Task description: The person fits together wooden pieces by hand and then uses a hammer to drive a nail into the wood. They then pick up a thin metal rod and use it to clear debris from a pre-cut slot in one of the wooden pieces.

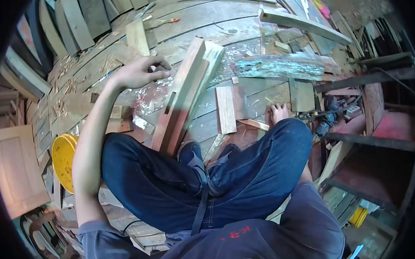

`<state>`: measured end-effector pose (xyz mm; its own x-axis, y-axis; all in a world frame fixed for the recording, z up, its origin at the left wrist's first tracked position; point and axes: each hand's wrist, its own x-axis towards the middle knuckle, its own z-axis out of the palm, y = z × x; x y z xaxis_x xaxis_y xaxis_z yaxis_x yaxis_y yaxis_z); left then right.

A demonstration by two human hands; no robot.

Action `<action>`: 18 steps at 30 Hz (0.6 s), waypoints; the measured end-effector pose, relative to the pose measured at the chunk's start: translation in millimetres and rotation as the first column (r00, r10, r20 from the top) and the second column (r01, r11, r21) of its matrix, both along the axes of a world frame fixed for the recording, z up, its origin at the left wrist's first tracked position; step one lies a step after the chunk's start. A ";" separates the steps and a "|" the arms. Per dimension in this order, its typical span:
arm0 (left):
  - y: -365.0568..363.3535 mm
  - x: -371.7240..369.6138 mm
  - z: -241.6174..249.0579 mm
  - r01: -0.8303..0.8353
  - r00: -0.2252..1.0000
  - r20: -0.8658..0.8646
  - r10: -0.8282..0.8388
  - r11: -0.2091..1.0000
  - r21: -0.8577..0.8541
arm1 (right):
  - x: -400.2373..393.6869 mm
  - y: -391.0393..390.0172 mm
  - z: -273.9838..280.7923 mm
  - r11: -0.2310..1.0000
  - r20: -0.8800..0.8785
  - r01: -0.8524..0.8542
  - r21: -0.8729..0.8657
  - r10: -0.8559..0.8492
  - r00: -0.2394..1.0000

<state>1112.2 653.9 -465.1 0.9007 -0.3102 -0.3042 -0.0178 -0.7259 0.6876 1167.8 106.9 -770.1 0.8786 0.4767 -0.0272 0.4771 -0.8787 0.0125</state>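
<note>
My left hand (pixel 142 72) is raised over the floor with its fingers loosely curled and apart, and nothing shows between them. Just right of it, a long wooden post (pixel 180 93) with a slot cut in its face leans up from beside my foot. A second, paler timber (pixel 210 60) lies along the post. My right hand (pixel 279 112) is low beyond my right knee, fingers spread on or near the floor; the knee hides its wrist. Close to that hand are a thin wood strip (pixel 254 124) and a flat wooden block (pixel 226 110).
A paint-worn turquoise board (pixel 281 68) lies ahead, with a long plank (pixel 305 25) behind it. At left stands a yellow bucket (pixel 65 159). A power tool (pixel 326 119) and a metal-framed shelf (pixel 370 141) are at right. A paintbrush (pixel 163 22) and shavings lie far ahead.
</note>
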 end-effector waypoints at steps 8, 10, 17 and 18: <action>1.9 -1.6 0.2 0.013 0.998 0.053 -0.016 0.999 0.053 | -2.6 -3.1 35.7 0.959 -0.172 -0.251 -0.128 0.228 0.958; 5.0 -3.1 -1.6 0.008 0.999 0.044 -0.010 0.999 0.045 | -8.2 -6.9 45.6 0.930 -0.261 -0.316 -0.186 0.263 0.929; 5.1 -5.3 0.9 -0.011 0.999 0.037 0.009 0.999 0.036 | -43.4 -32.1 47.9 0.974 -0.097 -0.227 -0.020 0.224 0.970; 7.6 -4.7 -3.3 -0.002 0.997 0.077 -0.001 0.999 0.042 | -40.6 -32.0 39.6 0.970 -0.087 -0.242 -0.031 0.239 0.967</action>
